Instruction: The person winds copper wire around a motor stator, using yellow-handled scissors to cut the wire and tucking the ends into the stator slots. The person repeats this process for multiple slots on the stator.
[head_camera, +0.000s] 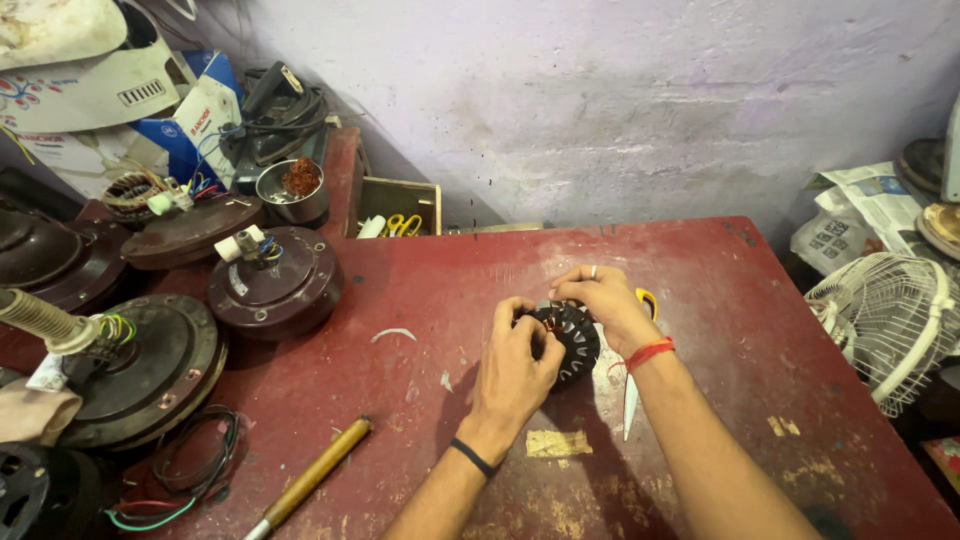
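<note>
A worn, scratched red-painted wooden bench (760, 330) fills most of the frame, set against a rough, stained lilac plaster wall (620, 100). Along the left edge lie several round, dark brown metal fan motor housings (275, 285), smooth and domed, some trailing coloured wires. At the right edge stands a white wire-grille table fan (885, 320) beside crumpled newspaper (865, 205). In the upper left sits a small steel bowl (292, 192) holding a tangle of reddish copper wire. Near the bottom left, a long tool with a smooth yellow-brown wooden handle (315, 472) lies slantwise on the bench.

Slightly right of the frame's centre, resting on the bench, is a round black toothed stator core with copper windings (572, 342), ribbed around its rim. The left hand (515, 365), a black band on its wrist, grips the core's left side with curled fingers. The right hand (605, 300), with a ring and a red thread at the wrist, pinches the core's upper edge from above. Just right of the core lie yellow-handled scissors (634, 385), the pale blades pointing toward the bottom of the frame.
</note>
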